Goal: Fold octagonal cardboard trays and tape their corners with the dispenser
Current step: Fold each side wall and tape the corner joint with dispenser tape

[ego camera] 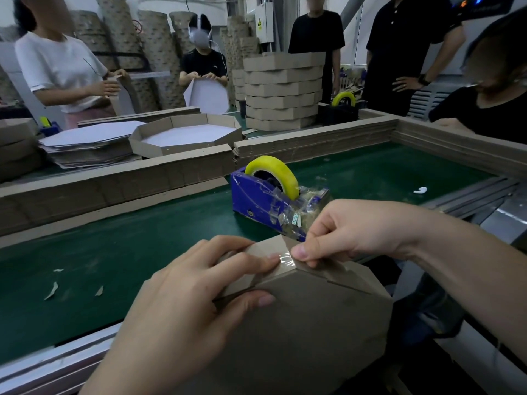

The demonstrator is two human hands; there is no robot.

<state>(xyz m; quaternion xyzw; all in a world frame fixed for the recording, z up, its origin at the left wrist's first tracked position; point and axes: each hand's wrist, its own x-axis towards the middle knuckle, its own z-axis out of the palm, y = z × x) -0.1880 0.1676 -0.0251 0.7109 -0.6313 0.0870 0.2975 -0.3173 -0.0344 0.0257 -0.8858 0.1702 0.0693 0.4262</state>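
Observation:
I hold a brown octagonal cardboard tray [308, 323] bottom-up over the near edge of the green belt. My left hand [199, 297] grips its folded side wall, fingers on the outside and thumb on the base. A clear strip of tape [283, 260] lies across the top corner. My right hand [342, 229] pinches that corner, thumb pressing the tape's end. Just behind stands the blue tape dispenser [265, 201] with a yellow roll [273, 169].
A green conveyor belt [114, 252] with paper scraps runs in front of me. Cardboard strips [114, 183] wall it at the back and right. Beyond lie flat blanks [88, 138], a folded tray [185, 135], a tray stack [282, 92], a second dispenser [342, 106] and several people.

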